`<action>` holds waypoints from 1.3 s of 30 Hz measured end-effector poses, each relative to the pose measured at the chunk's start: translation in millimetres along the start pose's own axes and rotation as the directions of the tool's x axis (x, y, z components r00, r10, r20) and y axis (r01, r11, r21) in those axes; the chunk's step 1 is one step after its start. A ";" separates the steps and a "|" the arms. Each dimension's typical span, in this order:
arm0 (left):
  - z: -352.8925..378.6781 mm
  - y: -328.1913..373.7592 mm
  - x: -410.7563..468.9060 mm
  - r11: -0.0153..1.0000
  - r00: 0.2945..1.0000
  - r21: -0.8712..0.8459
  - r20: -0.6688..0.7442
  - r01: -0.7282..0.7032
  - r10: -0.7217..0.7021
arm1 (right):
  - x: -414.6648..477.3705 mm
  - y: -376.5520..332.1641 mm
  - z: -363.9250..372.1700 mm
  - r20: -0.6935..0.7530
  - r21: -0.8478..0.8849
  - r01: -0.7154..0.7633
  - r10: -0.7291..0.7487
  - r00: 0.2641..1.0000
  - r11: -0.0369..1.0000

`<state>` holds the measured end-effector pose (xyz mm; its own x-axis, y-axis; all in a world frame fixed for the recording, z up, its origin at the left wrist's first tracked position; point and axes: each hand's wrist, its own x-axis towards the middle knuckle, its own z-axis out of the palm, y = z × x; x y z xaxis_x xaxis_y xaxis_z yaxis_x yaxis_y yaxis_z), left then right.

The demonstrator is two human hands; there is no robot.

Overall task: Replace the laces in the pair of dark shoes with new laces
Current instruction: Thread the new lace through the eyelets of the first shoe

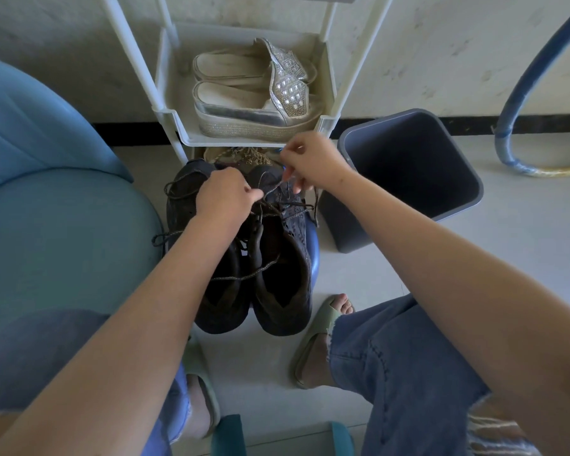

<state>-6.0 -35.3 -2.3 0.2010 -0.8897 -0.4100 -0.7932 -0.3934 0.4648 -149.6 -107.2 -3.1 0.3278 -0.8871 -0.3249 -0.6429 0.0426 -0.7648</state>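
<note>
Two dark shoes stand side by side on a small blue stool [312, 255], toes pointing away from me. The left shoe [185, 205] has a loose brown lace trailing off its left side. On the right shoe [283, 278], my left hand [224, 199] pinches the lace [272, 190] near the eyelets. My right hand [313, 162] pinches the same lace a little farther up and holds it taut above the toe. Another stretch of lace [244, 277] lies across both shoe openings.
A white shoe rack [168, 113] stands just beyond the shoes, holding pale platform sandals [254, 93]. A grey bin [408, 172] sits to the right, a blue seat [56, 205] to the left. My sandalled feet [323, 337] flank the stool. A blue hose [514, 103] curves at far right.
</note>
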 end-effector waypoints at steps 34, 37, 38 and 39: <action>18.7 -30.1 7.5 0.925 0.992 -0.367 0.105 0.101 -0.067 | -8.7 3.9 32.8 0.350 -0.284 0.005 0.099 0.932 0.959; 20.1 -30.1 7.9 0.923 0.993 -0.372 0.098 0.101 -0.070 | -10.2 4.1 33.8 0.314 -0.284 -0.036 0.129 0.941 0.958; 20.3 -30.5 8.4 0.922 0.992 -0.373 0.098 0.104 -0.073 | -11.0 4.5 33.9 0.288 -0.279 -0.052 0.135 0.948 0.959; 20.5 -31.1 8.9 0.921 0.992 -0.373 0.100 0.112 -0.080 | -11.0 6.0 33.6 0.247 -0.257 -0.078 0.144 0.958 0.963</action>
<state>8.7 -26.2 -36.5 0.2050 -0.8278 -0.5223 -0.4936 -0.5482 0.6751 -133.8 -81.8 -22.8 0.3925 -0.7308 -0.5585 -0.8226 -0.0074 -0.5686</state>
